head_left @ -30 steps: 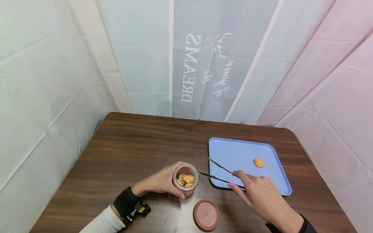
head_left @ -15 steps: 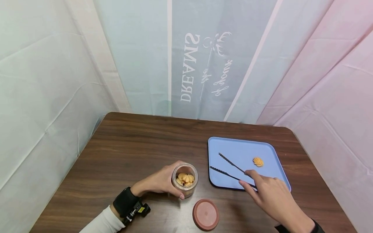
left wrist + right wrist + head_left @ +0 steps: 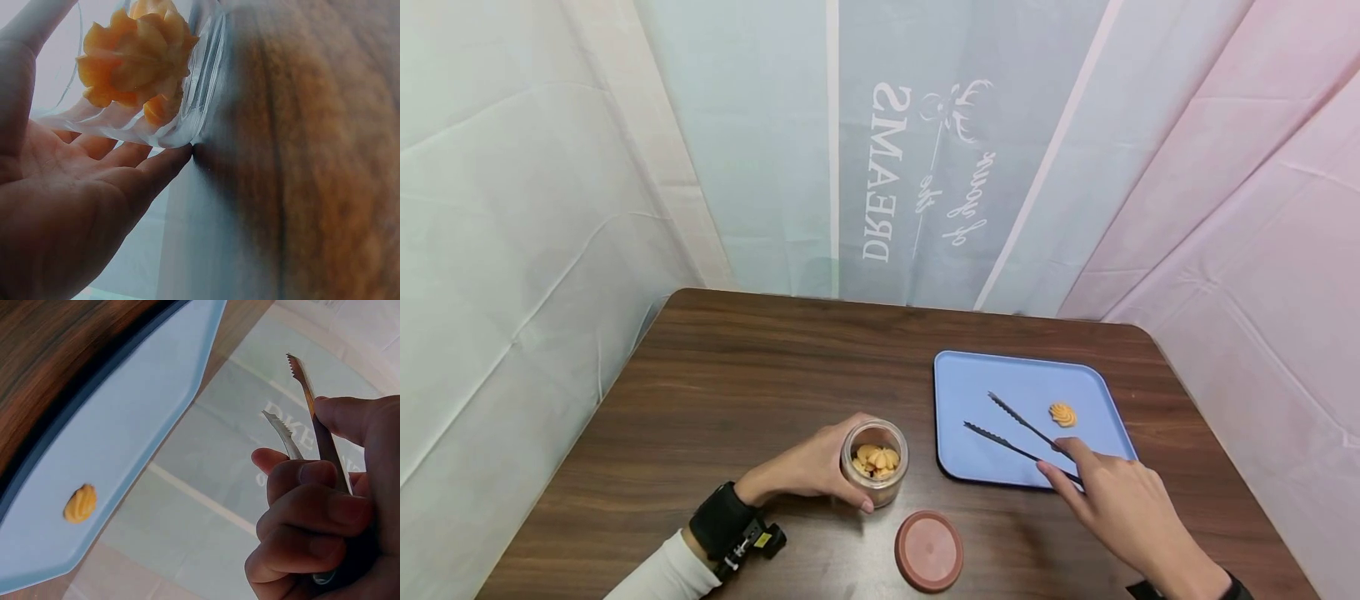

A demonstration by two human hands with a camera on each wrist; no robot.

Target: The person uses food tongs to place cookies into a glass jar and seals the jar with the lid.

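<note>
My left hand (image 3: pixel 808 471) grips a small clear jar (image 3: pixel 876 462) holding several orange cookies (image 3: pixel 874 458), upright on the brown table; in the left wrist view the cookies (image 3: pixel 134 59) show through the glass beside my palm (image 3: pixel 69 206). My right hand (image 3: pixel 1116 500) holds dark metal tongs (image 3: pixel 1018 437) over the blue tray (image 3: pixel 992 467), tips apart with nothing between them. In the right wrist view the serrated tongs (image 3: pixel 300 412) stick out past my fingers (image 3: pixel 312 487). One orange cookie (image 3: pixel 1062 414) lies on the tray, just right of the tongs, also seen as a cookie (image 3: pixel 80 503) in the right wrist view.
A round reddish-brown lid (image 3: pixel 928 551) lies on the table near the front edge, between my hands. The wooden table (image 3: pixel 760 375) is enclosed by pale draped sheets on three sides, with a printed banner (image 3: pixel 917 167) at the back.
My right hand has carried the tongs rightward from beside the jar to over the blue tray, near the single cookie. The left hand and jar have stayed put.
</note>
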